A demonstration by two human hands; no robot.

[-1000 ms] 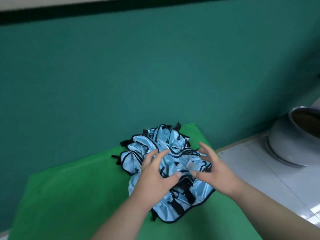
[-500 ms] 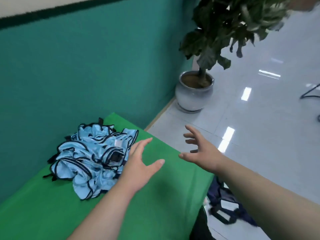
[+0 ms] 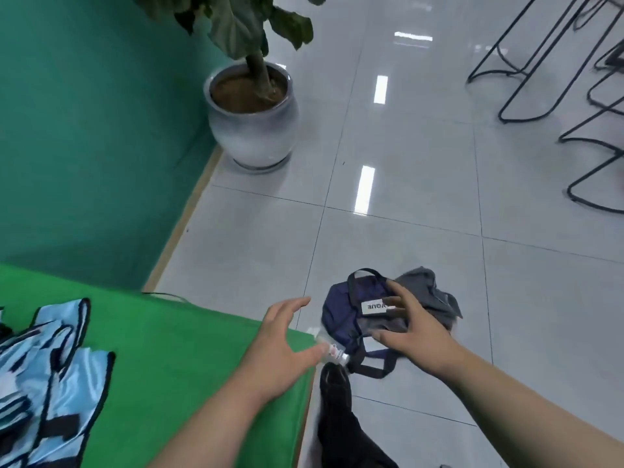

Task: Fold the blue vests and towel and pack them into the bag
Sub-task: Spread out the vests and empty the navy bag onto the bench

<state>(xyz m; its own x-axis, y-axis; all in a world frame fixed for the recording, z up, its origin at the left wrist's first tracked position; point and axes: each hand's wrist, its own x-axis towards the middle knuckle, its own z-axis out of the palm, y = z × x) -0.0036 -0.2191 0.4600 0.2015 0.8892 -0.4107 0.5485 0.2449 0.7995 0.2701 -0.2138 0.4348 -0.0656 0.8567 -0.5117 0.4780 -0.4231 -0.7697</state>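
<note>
Two hands, spread wide, empty: left hand [image 3: 277, 349] above table [image 3: 175, 339] edge, right hand [image 3: 413, 329] over navy bag [image 3: 337, 314] on floor [image 3: 405, 224]; vests [image 3: 50, 359] heaped on table. Risk — snagging grey cloth [image 3: 426, 289], perhaps the towel, not a strap.

I saw the left hand [image 3: 280, 346] spread open over the corner of the green table [image 3: 169, 349]. The right hand [image 3: 410, 329], fingers splayed, hung above the navy bag [image 3: 341, 312] on the tiled floor [image 3: 405, 204]. A grey towel [image 3: 427, 290] lay crumpled against the bag's far side. I could see the blue vests [image 3: 50, 373] heaped at the table's left edge. A potted plant [image 3: 253, 130] stood by the green wall [image 3: 84, 130].
</note>
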